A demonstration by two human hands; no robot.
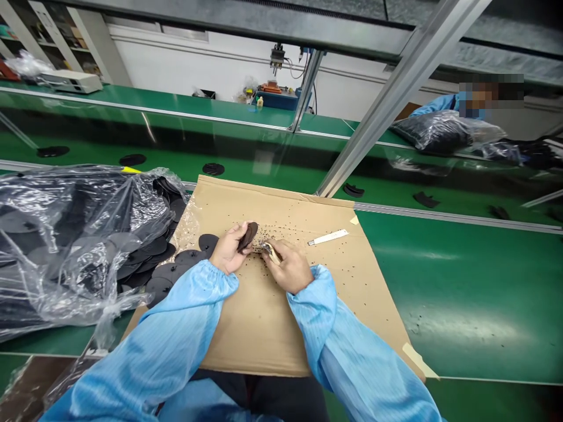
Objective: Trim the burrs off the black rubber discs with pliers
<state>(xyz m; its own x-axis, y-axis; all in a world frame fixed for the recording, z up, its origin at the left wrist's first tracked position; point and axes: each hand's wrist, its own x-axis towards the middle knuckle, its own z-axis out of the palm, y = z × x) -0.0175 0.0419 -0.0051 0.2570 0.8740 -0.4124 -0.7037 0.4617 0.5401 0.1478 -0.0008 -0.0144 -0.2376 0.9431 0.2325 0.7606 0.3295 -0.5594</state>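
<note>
Pinched in my left hand is a dark round plastic disc, tilted up on its edge; it may be more than one. My right hand is closed around a pair of nippers with pale yellow handles, its metal jaws pointing at the disc from close by. Both hands are above a brown cardboard sheet strewn with small black plastic bits. Several more black discs lie beside my left hand, at the sheet's left edge. A white utility knife rests on the cardboard beyond my right hand.
A large clear plastic bag full of black discs fills the left side. Black parts lie spaced along the green belt behind. A metal post slants across the right. A person in a blue sleeve sits beyond.
</note>
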